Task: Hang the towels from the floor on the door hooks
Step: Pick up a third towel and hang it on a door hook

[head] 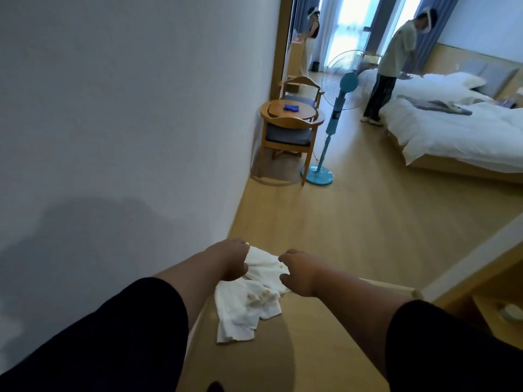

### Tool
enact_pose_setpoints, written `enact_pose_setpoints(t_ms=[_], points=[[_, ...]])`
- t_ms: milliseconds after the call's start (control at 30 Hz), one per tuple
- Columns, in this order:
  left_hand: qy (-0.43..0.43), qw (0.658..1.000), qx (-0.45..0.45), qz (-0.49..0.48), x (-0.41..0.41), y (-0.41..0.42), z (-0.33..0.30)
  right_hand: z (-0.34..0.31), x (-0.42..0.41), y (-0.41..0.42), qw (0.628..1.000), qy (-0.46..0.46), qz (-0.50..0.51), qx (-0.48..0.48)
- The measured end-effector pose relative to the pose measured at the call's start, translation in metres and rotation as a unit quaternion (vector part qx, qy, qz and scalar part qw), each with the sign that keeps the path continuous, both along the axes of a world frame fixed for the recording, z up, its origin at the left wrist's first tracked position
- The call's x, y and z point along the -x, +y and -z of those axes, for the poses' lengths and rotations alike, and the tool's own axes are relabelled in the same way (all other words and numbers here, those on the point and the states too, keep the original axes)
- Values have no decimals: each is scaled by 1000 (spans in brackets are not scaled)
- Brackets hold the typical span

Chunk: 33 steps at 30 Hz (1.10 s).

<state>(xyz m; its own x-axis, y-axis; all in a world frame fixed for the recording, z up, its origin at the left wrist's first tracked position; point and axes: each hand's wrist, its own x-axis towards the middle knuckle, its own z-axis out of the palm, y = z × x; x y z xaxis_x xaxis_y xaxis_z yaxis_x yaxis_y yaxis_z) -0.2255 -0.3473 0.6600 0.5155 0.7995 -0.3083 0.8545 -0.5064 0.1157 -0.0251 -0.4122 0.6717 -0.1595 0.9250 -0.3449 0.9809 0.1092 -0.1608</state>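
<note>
A heap of white towels [245, 304] with yellowish stains lies on the wooden floor close to the white wall. Both my arms reach down to it. My left hand [229, 260] closes on the upper edge of the top towel [261, 263]. My right hand [297, 271] grips the same towel from the right side, fingers curled around the cloth. No door hooks are in view.
The white wall [127, 123] runs along the left. Ahead stand a wooden chair [288, 137] with a round table [291, 108] and a blue floor fan [335, 108]. A bed [458, 128] fills the right, with two people farther back. A wooden door edge [475, 264] is at right.
</note>
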Motion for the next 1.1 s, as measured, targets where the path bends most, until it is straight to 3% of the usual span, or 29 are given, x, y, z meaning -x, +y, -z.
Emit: enact_pose_setpoints(t_ms=[367,800,1100], points=[[31,997,74,5,4,173,50,35,4,174,998,7,23,61],[87,967,204,-129,-17,291,166,172,-45,353,978,21,-65,196],[81,936,302,-162,-36,349,273,298,-62,437,962,37,-37,266]])
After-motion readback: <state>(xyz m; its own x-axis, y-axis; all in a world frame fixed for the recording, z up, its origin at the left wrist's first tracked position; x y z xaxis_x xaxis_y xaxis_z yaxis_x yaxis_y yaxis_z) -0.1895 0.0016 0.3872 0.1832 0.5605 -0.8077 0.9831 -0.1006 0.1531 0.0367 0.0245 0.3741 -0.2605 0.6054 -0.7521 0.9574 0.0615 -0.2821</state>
